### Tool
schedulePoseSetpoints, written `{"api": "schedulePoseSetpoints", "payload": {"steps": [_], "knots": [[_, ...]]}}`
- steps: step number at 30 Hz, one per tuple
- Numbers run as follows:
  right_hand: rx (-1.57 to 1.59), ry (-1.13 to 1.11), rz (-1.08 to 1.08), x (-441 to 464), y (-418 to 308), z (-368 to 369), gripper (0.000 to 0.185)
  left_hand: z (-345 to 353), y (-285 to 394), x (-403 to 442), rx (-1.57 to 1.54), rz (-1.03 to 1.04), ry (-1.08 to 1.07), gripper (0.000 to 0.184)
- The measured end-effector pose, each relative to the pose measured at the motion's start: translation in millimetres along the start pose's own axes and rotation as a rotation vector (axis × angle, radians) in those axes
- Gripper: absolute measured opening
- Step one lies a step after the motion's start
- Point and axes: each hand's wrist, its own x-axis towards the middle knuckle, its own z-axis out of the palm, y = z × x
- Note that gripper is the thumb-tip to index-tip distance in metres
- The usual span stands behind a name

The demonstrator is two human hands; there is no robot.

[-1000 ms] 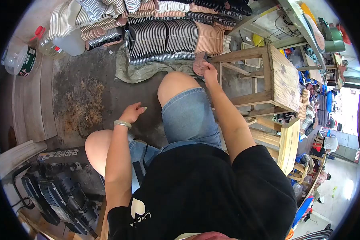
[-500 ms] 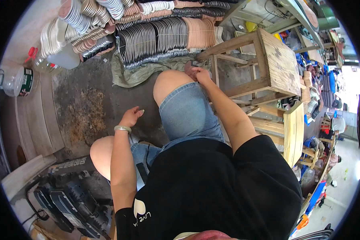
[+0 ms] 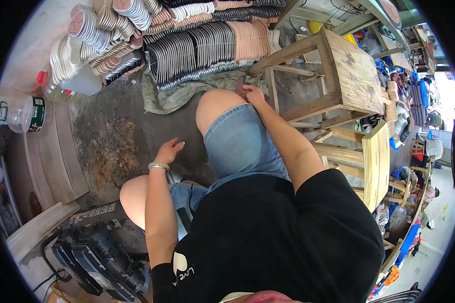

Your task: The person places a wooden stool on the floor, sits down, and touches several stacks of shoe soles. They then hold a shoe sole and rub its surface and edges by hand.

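My left hand (image 3: 169,151), with a pale bangle at its wrist, hangs over the dark floor beside my bent legs. Its fingers are loosely bent and apart, and nothing shows in them. At the far side of my knee, my right hand (image 3: 254,95) is closed on a flat reddish-brown piece (image 3: 241,87) that looks like a shoe insole. Part of that piece is hidden by my fingers and knee. Just beyond it, stacked insoles (image 3: 174,56), grey and pinkish, lie tied in rows on a crumpled greenish sheet (image 3: 159,99).
A wooden stool (image 3: 356,70) stands right of my right hand, with a pale wooden bench (image 3: 376,166) nearer me. Plastic jugs (image 3: 81,83) and a clear bottle (image 3: 23,113) are at the left wall. A black machine (image 3: 98,262) sits at lower left.
The view has shifted slightly, so the surroundings appear moved. My right hand keeps hold of the brown piece by the knee; my left hand stays over the floor.
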Motion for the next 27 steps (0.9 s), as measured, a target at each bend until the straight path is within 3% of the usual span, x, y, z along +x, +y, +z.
{"api": "schedulePoseSetpoints", "payload": {"steps": [7, 13, 20, 27], "knots": [[0.082, 0.07, -0.068, 14, -6, -7, 0.027, -1, 13, -10, -0.058, 0.002, 0.005, 0.059], [0.07, 0.132, 0.003, 12, -39, -26, 0.031, 2, 0, -2, 0.038, 0.05, 0.054, 0.058], [0.103, -0.179, -0.026, 16, -36, -18, 0.028, 0, 1, -1, 0.011, 0.017, 0.023, 0.058], [-0.173, -0.2, -0.159, 6, -57, -12, 0.029, 0, 9, 1, 0.004, 0.046, 0.026, 0.059]]}}
